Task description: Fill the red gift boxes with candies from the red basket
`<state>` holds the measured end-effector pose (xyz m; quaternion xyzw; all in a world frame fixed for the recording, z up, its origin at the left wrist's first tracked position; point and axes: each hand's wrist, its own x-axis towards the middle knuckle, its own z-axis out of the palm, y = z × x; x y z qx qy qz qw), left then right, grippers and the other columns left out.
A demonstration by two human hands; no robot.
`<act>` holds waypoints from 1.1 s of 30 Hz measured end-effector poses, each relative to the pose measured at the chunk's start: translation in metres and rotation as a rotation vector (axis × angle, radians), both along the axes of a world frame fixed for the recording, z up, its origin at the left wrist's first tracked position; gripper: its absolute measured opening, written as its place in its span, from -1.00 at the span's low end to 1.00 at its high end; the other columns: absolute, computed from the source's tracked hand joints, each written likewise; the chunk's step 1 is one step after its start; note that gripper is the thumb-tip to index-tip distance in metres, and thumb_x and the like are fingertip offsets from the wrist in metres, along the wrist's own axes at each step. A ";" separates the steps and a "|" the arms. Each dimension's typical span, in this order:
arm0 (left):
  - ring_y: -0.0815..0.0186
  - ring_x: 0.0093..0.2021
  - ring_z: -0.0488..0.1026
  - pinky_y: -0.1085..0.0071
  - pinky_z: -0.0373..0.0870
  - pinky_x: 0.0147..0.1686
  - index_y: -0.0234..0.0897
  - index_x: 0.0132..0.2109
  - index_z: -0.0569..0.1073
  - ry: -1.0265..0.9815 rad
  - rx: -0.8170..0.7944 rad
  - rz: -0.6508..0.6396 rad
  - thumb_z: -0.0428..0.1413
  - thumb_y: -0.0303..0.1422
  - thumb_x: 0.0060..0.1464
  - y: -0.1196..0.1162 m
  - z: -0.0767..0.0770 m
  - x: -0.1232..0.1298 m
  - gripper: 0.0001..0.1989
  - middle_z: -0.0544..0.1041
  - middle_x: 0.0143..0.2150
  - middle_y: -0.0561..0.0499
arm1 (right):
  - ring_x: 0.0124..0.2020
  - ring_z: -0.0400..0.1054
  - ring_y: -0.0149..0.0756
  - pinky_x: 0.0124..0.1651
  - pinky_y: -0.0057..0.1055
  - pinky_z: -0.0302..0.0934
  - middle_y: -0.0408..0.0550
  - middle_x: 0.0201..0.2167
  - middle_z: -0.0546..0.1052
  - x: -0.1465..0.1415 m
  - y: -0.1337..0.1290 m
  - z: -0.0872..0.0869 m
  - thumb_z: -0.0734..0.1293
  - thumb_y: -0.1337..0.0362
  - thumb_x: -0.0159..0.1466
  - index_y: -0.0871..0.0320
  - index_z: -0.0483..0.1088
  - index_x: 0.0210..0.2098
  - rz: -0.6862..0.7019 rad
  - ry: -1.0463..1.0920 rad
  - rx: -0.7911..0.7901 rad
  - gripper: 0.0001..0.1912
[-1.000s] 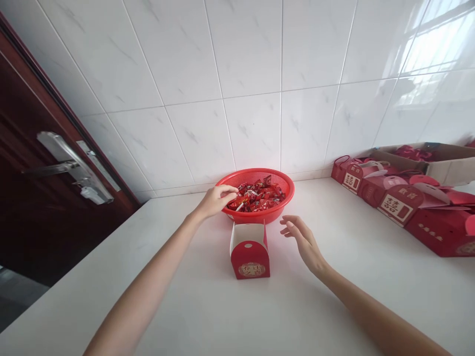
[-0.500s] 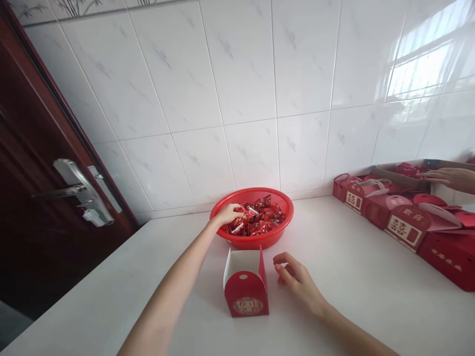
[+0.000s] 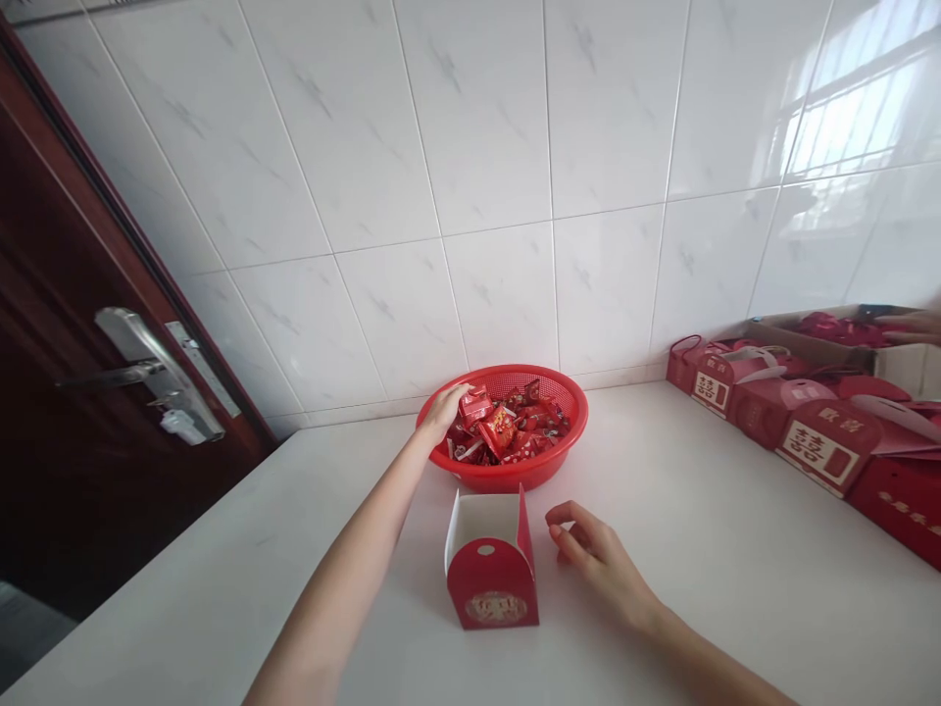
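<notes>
A red plastic basket [image 3: 507,479] stands near the wall, filled with small red-wrapped candy packets [image 3: 533,422]. My left hand [image 3: 443,412] reaches over the basket's left rim, fingers closed on a shiny red packet [image 3: 476,404] just above the pile. In front of the basket stands a small red gift box [image 3: 494,583], upright with its top open and its white inside showing. Just right of the box, my right hand [image 3: 592,549] hovers with loosely curled fingers. Thumb and index finger are slightly apart, and I see nothing between them.
Red gift boxes [image 3: 816,451] stand in a row along the right, by a carton [image 3: 786,338] of red items. Another person's hand [image 3: 916,326] shows at the far right edge. A dark red door [image 3: 95,294] is on the left; a tiled wall [image 3: 500,294] backs the white table [image 3: 654,471].
My left hand has closed on a red packet and raised it slightly from the pile. My right hand keeps its place by the box. The other person's hand has moved mostly out of view.
</notes>
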<state>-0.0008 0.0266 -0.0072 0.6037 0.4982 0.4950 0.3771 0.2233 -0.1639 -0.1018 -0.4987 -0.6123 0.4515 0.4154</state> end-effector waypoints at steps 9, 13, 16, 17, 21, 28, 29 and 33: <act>0.22 -0.22 0.55 0.33 0.47 -0.20 -0.27 -0.14 0.58 -0.229 0.018 -0.220 0.34 -0.25 -0.18 -0.040 0.020 0.026 -0.61 0.63 -0.18 -0.05 | -0.41 0.39 -0.30 -0.22 -0.27 0.26 -0.01 -0.20 0.52 0.002 -0.002 0.020 0.29 -0.14 0.25 0.12 0.43 -0.22 0.025 0.396 -0.034 -0.56; 0.15 0.01 0.52 0.26 0.44 0.01 -0.20 -0.18 0.62 0.076 0.256 -0.550 0.31 -0.36 -0.07 -0.075 0.033 0.058 -0.76 0.59 -0.05 -0.06 | -0.36 0.43 -0.27 -0.22 -0.24 0.28 0.06 -0.04 0.51 0.010 -0.004 0.036 0.29 -0.15 0.27 0.08 0.46 -0.04 0.084 0.663 -0.054 -0.51; 0.09 0.16 0.43 0.22 0.40 0.09 -0.13 -0.18 0.66 0.422 0.310 -0.795 0.30 -0.37 -0.02 -0.095 0.042 0.076 -0.80 0.50 0.13 -0.08 | -0.31 0.46 -0.23 -0.20 -0.23 0.29 0.06 0.01 0.51 0.016 -0.003 0.042 0.28 -0.17 0.28 0.06 0.48 -0.04 0.107 0.802 -0.061 -0.51; 0.08 0.21 0.39 0.20 0.37 0.13 -0.09 -0.12 0.66 0.495 0.293 -0.854 0.30 -0.37 -0.01 -0.099 0.043 0.079 -0.75 0.45 0.20 -0.07 | -0.31 0.47 -0.23 -0.20 -0.24 0.29 0.04 -0.03 0.53 0.017 -0.003 0.043 0.29 -0.17 0.28 0.06 0.49 -0.08 0.098 0.844 -0.061 -0.53; 0.01 0.39 0.16 0.08 0.18 0.30 0.03 0.06 0.58 0.560 0.181 -0.999 0.34 -0.38 -0.07 -0.103 0.045 0.081 -0.50 0.25 0.39 0.01 | -0.33 0.47 -0.20 -0.25 -0.27 0.29 -0.06 -0.37 0.54 0.022 0.000 0.045 0.41 -0.09 0.20 0.12 0.48 -0.26 -0.002 0.894 -0.059 -0.61; 0.05 0.12 0.49 0.14 0.40 0.14 -0.18 0.04 0.58 0.317 0.046 -0.770 0.29 -0.28 0.01 -0.092 0.044 0.073 -0.60 0.59 0.08 -0.10 | -0.38 0.44 -0.29 -0.31 -0.35 0.28 -0.07 -0.36 0.53 0.025 0.001 0.047 0.47 0.01 0.16 0.15 0.44 -0.24 -0.047 0.821 -0.021 -0.64; 0.05 0.10 0.51 0.15 0.42 0.12 -0.20 0.02 0.58 0.327 0.025 -0.742 0.30 -0.26 0.00 -0.091 0.043 0.072 -0.60 0.61 0.04 -0.09 | -0.38 0.44 -0.30 -0.30 -0.35 0.28 -0.07 -0.36 0.52 0.025 0.000 0.047 0.46 0.00 0.17 0.15 0.44 -0.24 -0.040 0.803 -0.015 -0.64; 0.06 0.02 0.55 0.21 0.46 0.04 -0.19 -0.03 0.62 0.399 0.016 -0.769 0.30 -0.24 0.00 -0.088 0.041 0.069 -0.64 0.65 -0.05 -0.07 | -0.36 0.43 -0.28 -0.27 -0.32 0.28 -0.03 -0.32 0.54 0.024 -0.002 0.048 0.44 -0.03 0.18 0.15 0.45 -0.21 -0.027 0.708 -0.015 -0.62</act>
